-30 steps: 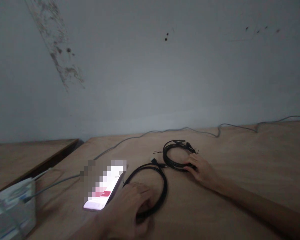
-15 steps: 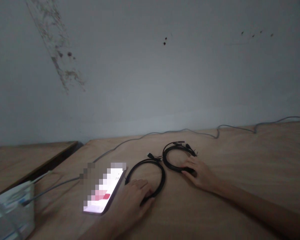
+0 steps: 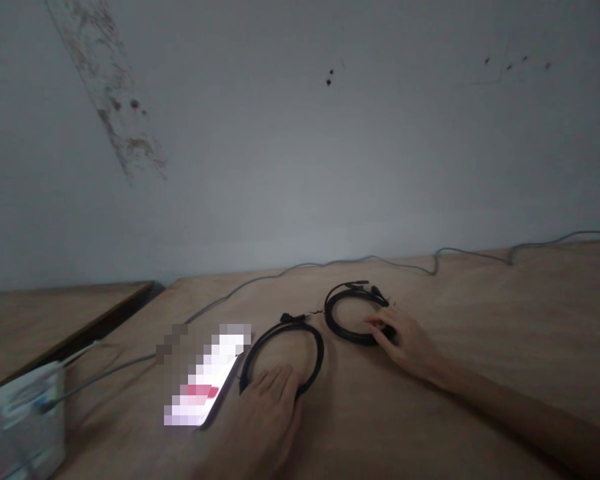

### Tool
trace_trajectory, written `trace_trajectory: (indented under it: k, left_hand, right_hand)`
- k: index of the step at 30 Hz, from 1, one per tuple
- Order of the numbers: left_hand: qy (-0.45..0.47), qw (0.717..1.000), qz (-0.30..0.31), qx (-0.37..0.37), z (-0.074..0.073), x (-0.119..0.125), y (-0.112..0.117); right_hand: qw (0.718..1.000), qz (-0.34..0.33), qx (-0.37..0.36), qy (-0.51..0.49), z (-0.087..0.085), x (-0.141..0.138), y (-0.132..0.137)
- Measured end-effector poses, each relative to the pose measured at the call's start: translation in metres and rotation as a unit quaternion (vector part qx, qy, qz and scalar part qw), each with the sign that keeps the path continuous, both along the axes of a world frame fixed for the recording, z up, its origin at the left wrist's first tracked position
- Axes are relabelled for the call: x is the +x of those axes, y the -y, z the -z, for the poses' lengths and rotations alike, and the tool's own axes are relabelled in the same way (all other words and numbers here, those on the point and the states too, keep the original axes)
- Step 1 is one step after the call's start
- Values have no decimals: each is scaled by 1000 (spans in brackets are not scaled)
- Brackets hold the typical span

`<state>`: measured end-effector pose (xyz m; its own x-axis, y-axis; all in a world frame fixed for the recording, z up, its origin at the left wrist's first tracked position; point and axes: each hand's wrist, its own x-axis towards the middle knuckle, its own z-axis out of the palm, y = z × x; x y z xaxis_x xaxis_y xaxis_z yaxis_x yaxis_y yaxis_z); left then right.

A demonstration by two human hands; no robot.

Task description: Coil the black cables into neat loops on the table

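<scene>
Black cable coil (image 3: 321, 350) touching left hand (image 3: 269, 420), fingers (image 3: 276, 383) spread open | second coil (image 3: 353, 339) under right hand (image 3: 405, 345), grip unclear

Bare left hand (image 3: 267, 420), bare right forearm (image 3: 520, 423), slim fingers (image 3: 280, 381).

1. The camera sits on the person's head, looking from above the near edge of the desk (image 3: 495, 353).
2. It faces forward and down, taking in the wall (image 3: 300, 147) across the upper part.
3. Close up, the left hand (image 3: 270, 417) and right hand (image 3: 405, 343) appear low in frame.
</scene>
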<state>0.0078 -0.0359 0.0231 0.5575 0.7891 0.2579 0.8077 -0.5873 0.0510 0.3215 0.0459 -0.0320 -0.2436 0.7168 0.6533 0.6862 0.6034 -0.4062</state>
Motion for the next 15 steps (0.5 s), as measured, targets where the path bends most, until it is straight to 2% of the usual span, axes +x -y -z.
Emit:
trace_trajectory:
  k: [3, 6, 9, 11, 13, 15]
  left_hand:
    - [72, 996, -7, 53, -1, 2, 6]
    - [134, 987, 6, 90, 5, 7, 5]
    - [138, 988, 38, 59, 18, 16, 4]
    - [117, 991, 56, 24, 25, 22, 4]
    - [116, 992, 53, -20, 25, 25, 4]
    - [133, 988, 57, -45, 19, 24, 3]
  right_hand:
    - [1000, -8, 16, -7, -1, 0, 0]
    - [999, -17, 37, -28, -1, 1, 3]
    - [995, -49, 87, -22, -1, 3, 7]
    - [986, -101, 127, 24, -3, 4, 11]
    - [970, -167, 155, 88, -5, 3, 16]
    - [948, -221, 175, 149, -8, -2, 21]
